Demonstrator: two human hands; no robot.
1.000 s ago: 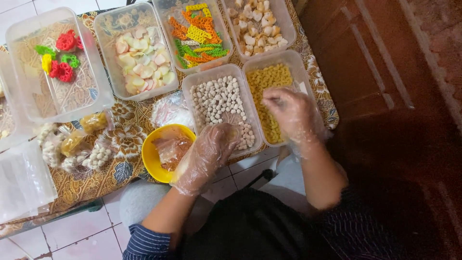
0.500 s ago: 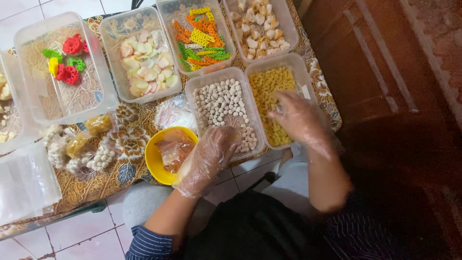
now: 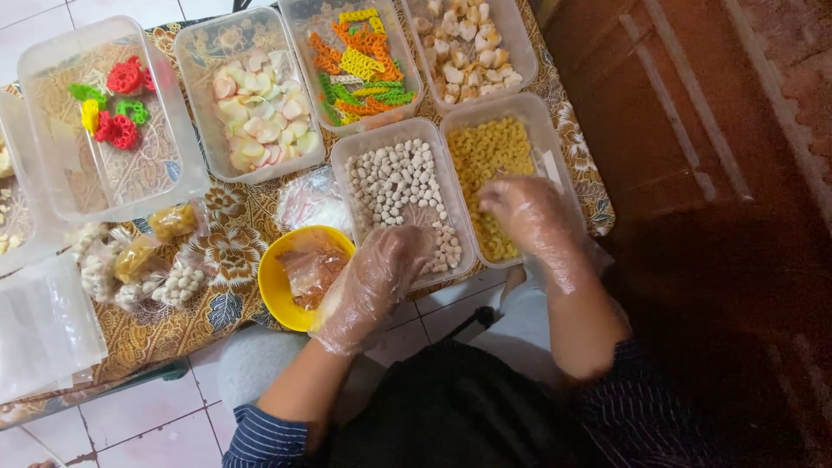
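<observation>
Both gloved hands, left [image 3: 373, 282] and right [image 3: 530, 217], dip into tubs (fingers' grip hidden by crinkled plastic).

My hands, gloved, dark striped sleeves.
Thin clear crinkly plastic gloves on left hand [image 3: 373, 282] and right hand [image 3: 533, 217]; navy pinstriped sleeves pushed up, dark top, grey trousers.

Both hands, left hand [image 3: 377, 282] and right hand [image 3: 529, 217], wear thin, glossy, crinkled clear plastic gloves. Containers, e.g. the pellet tub [image 3: 403, 204], are translucent smooth plastic. At 9 o'clock from it, the yellow bowl [image 3: 276, 286] is glossy plastic. The counter [image 3: 217, 303] carries matt patterned cloth. Floor tiles [image 3: 147, 416] are smooth ceramic.
</observation>
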